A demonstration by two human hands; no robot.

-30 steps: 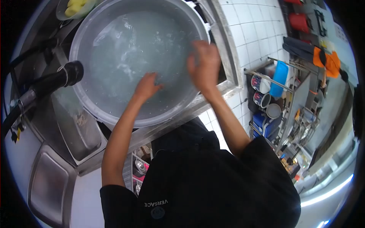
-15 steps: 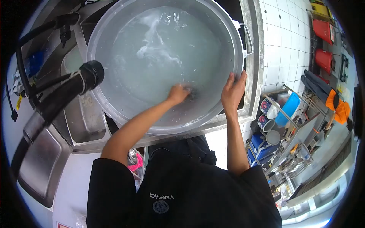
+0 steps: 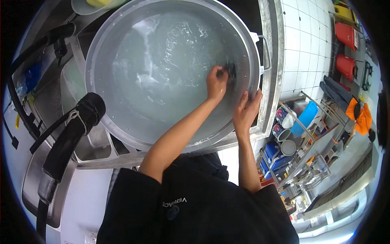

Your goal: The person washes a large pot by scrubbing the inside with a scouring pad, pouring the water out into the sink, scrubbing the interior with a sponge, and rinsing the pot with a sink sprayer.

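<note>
A big, round metal pot (image 3: 134,140) with cloudy, soapy-looking water (image 3: 170,93) fills the upper middle of the view. My left hand (image 3: 216,83) is in the pot near its right inner wall, fingers curled round a dark, blurred thing that looks like a scouring pad (image 3: 231,71). At the right edge of the pot, my right hand (image 3: 245,107) grips the rim, thumb on the inner side and fingers toward the outside; part of its fingers is hidden. A wire handle (image 3: 267,53) sticks out above that hand.
A thick black hose with a nozzle (image 3: 91,107) stands at the left, close to the pot. Behind it are steel sink basins (image 3: 95,142). A bowl with something yellow (image 3: 85,7) sits top left. Cluttered racks (image 3: 292,138) and red bins (image 3: 345,34) line the right.
My left hand has swept up and right through the water, from the pot's near side to its right wall, with the dark pad. My right hand stays on the rim.
</note>
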